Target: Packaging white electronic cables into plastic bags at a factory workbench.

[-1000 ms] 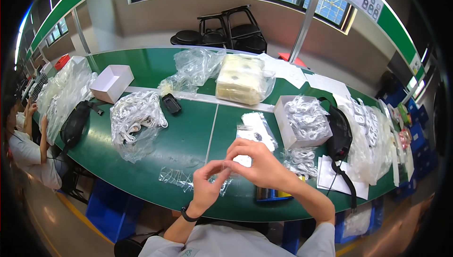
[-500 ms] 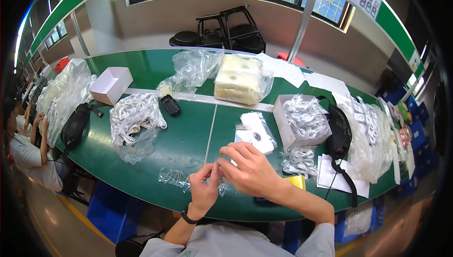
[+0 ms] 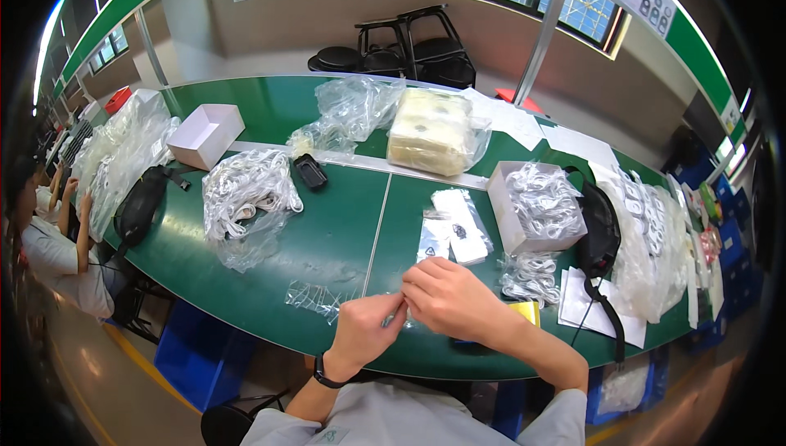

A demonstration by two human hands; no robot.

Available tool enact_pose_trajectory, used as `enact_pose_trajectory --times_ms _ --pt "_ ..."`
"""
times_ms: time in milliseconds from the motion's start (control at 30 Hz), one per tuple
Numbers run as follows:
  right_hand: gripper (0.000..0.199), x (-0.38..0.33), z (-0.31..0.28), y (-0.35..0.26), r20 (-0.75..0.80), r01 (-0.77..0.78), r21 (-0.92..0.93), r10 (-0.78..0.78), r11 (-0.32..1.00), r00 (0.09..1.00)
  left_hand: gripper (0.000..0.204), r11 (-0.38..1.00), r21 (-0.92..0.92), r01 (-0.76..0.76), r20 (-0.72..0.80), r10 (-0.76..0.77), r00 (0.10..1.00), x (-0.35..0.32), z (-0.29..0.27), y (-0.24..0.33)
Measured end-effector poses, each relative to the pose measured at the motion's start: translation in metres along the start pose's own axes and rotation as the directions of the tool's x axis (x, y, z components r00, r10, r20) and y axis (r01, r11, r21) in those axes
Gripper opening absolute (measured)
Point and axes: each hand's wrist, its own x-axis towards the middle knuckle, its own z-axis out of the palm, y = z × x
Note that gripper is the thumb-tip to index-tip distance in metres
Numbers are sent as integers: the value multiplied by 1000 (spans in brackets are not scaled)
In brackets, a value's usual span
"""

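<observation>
Bare left hand (image 3: 368, 331) meets bare right hand (image 3: 449, 298), fingertips together over the glossy green table (image 3: 340, 229); whether they're grasping anything, can't tell.

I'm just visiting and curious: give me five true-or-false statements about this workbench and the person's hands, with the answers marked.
1. The left hand and right hand are close together above the green table. True.
2. A black band circles the right wrist. False: it is on the left wrist.
3. The white box to the person's right holds white cords. True.
4. The stools by the wall are red. False: they are black.
5. A black pouch lies to the right of the cord pile on the table's left half. False: it lies to the left of that pile.
</observation>
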Motion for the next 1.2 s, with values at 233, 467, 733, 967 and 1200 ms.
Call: enact_pose_trajectory --times_ms 233,467,733,967,1200 --pt "21 -3 11 -22 78 36 -302 -13 953 997 7 990 137 33 95 -46 994 -11 -6 5" --pt "23 -12 23 -41 25 -15 -339 25 941 999 7 974 141 176 139 -195 971 -26 -11 17" --pt "18 -24 46 -60 -88 -155 58 160 986 983 7 963 147 224 173 -248 953 -54 -28 21" --pt "11 -20 68 -69 -27 -380 484 447 789 894 8 902 161 400 107 -419 902 -80 -42 20" --pt "10 -26 97 -59 275 -393 919 670 28 690 8 868 42 495 -6 -496 868 -104 -61 20"
